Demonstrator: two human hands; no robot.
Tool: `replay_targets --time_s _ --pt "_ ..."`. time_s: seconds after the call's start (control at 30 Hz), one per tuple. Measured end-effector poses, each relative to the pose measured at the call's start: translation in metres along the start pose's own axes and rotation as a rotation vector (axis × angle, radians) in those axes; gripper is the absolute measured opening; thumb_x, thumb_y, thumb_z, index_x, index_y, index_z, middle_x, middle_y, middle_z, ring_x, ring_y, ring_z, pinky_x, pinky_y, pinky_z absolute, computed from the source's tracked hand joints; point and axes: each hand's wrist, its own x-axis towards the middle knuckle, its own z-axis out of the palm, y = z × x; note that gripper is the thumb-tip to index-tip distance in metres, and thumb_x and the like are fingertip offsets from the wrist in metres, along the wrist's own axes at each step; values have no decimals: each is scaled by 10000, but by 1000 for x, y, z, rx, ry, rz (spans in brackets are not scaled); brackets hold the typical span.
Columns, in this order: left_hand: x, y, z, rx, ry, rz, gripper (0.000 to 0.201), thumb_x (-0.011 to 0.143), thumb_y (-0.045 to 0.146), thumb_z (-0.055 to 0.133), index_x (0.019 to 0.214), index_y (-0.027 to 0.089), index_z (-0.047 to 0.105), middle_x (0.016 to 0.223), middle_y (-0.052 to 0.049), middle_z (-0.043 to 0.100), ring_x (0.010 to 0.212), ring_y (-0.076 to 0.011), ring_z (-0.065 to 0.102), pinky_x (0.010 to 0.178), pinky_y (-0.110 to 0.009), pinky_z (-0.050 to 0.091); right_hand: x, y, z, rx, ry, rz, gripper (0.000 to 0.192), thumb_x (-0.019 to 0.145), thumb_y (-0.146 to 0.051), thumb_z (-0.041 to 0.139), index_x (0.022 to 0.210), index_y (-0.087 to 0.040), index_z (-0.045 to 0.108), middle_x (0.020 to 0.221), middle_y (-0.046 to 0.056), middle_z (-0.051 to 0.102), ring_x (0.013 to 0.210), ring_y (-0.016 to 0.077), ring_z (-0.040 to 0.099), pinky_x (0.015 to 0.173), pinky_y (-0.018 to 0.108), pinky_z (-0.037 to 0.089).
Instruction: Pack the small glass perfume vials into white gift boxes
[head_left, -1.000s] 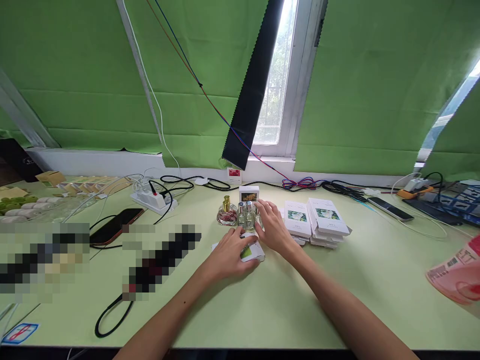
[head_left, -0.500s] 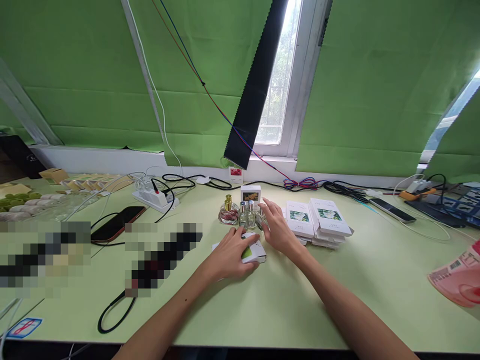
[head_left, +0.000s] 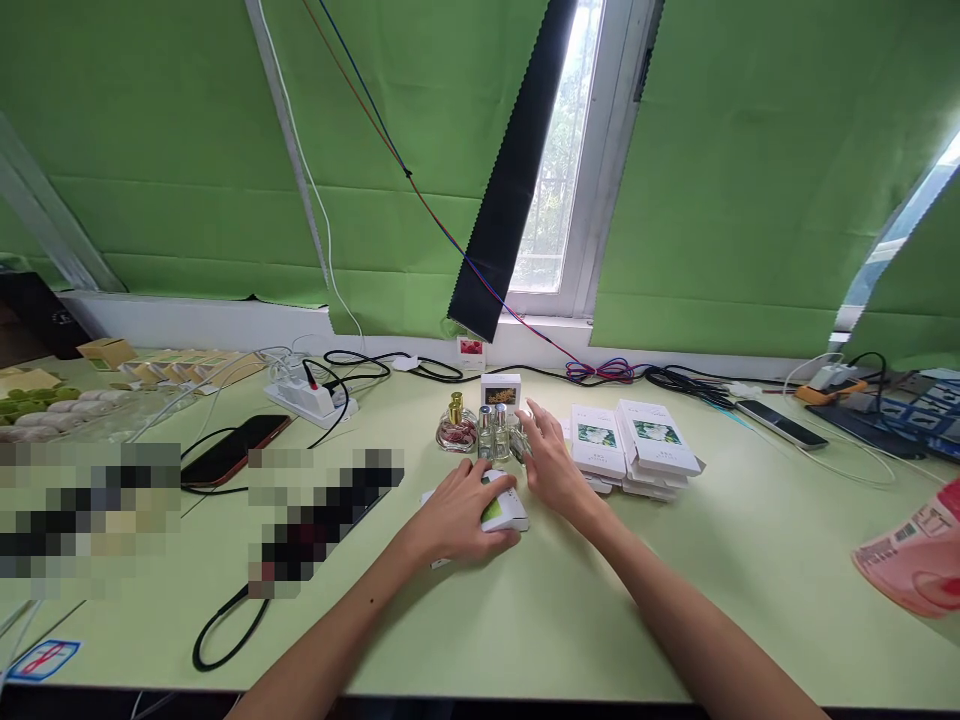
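Observation:
My left hand [head_left: 466, 512] lies over a white flat box with green print [head_left: 504, 510], thumb along its near edge and fingers across its top. Beside a group of perfume bottles, my right hand [head_left: 551, 455] has its thumb and fingers around a clear glass bottle [head_left: 518, 441], partly hidden by the fingers. Two slim glass bottles with silver caps [head_left: 493, 432] stand upright just left of it. Further left are rounded pink-tinted perfume bottles with gold caps [head_left: 456, 428]. Behind them stands a small white box with a dark picture [head_left: 500, 389].
White boxes with green-and-white pictures [head_left: 656, 440] are stacked to the right. Black cables [head_left: 442, 370] run along the wall. A power strip [head_left: 311, 398] and a phone [head_left: 238, 447] lie left; another phone [head_left: 781, 424] and a pink package [head_left: 911, 555] lie right.
The view has shifted slightly. Both hands stay almost in place, the left on the box and the right at the glass bottle.

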Motion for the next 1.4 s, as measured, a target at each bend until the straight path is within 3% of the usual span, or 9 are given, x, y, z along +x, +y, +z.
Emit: replay_targets --time_s 0.2,0.43,1.07,1.4 --pt "1 0 1 6 15 19 615 797 561 668 1344 296 579 1218 -106 573 1091 -335 532 945 -479 484 -1 0 0 -10 8 0 845 759 51 451 1547 -223 316 1620 144 288 1505 300 248 1194 556 336" --pt "2 -1 3 -37 42 102 618 812 467 693 1375 261 544 1383 -92 533 1129 -316 516 1022 -485 453 0 -1 -2 -2 -3 -16 859 743 55 441 1556 -191 312 1601 153 330 1505 284 256 1204 547 313" --pt "1 0 4 -104 62 154 520 822 300 683 1334 346 601 1205 -80 532 1126 -297 513 1007 -468 466 -1 0 0 -3 19 9 867 800 12 490 1579 -233 200 1602 161 331 1452 318 334 1147 552 392" --pt "0 2 2 -88 24 98 375 829 354 667 1198 293 682 1123 -96 528 1140 -325 519 988 -469 462 1 -11 -14 -128 -22 34 820 765 43 489 1537 -149 291 1537 190 417 1417 302 397 1152 491 403"
